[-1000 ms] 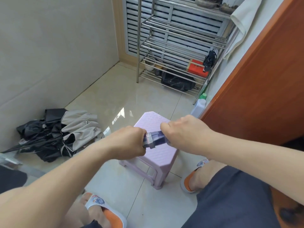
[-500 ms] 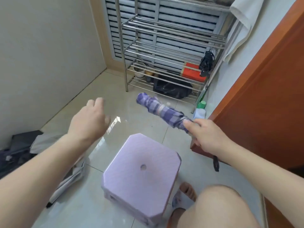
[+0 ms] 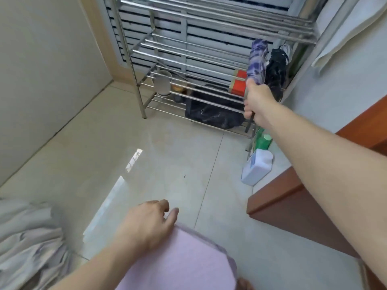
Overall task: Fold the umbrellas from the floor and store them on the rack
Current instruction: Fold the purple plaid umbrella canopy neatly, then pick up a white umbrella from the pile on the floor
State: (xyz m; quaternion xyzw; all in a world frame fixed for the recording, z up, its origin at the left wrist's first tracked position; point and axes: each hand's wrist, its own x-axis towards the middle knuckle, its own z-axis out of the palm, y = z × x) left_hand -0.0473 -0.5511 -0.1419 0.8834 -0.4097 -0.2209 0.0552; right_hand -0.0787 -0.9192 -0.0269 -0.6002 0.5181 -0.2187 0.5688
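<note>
Now your right hand (image 3: 256, 101) grips the folded plaid umbrella (image 3: 256, 61) upright at the rack (image 3: 188, 17), beside a black umbrella (image 3: 276, 72); your left hand (image 3: 148, 225) hovers loose-fingered over the stool (image 3: 188, 258).

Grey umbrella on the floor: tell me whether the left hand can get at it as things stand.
Probably yes. The left hand is free, fingers relaxed, over the stool, and the grey umbrella lies just to its left with only bare floor between.
</note>
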